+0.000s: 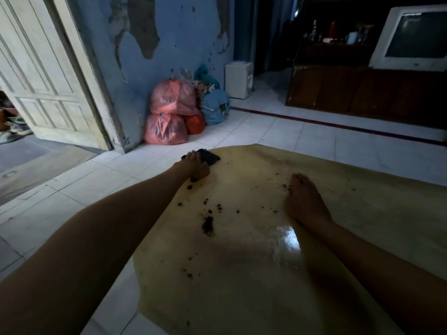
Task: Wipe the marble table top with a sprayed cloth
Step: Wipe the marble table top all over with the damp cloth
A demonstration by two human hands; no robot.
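**Two hands on the marble, one on the cloth**

Two bare arms reach out over the yellowish marble table top [254, 274]. At its far left corner lies the dark cloth [210, 157], part of it over the edge, and the left hand [196, 168] presses down on the near side of it, fingers laid over the fabric rather than bunched around it. That far reach looks like the start of a stroke from the corner inward. The right hand [305, 201] lies flat on the stone, fingers straight and close together, holding nothing; it seems placed there to brace the body. Between the two hands dark crumbs [208, 223] are scattered, thickest in a small heap near the middle, so most wiping appears undone. A wet sheen [289, 238] glints beside the right wrist.
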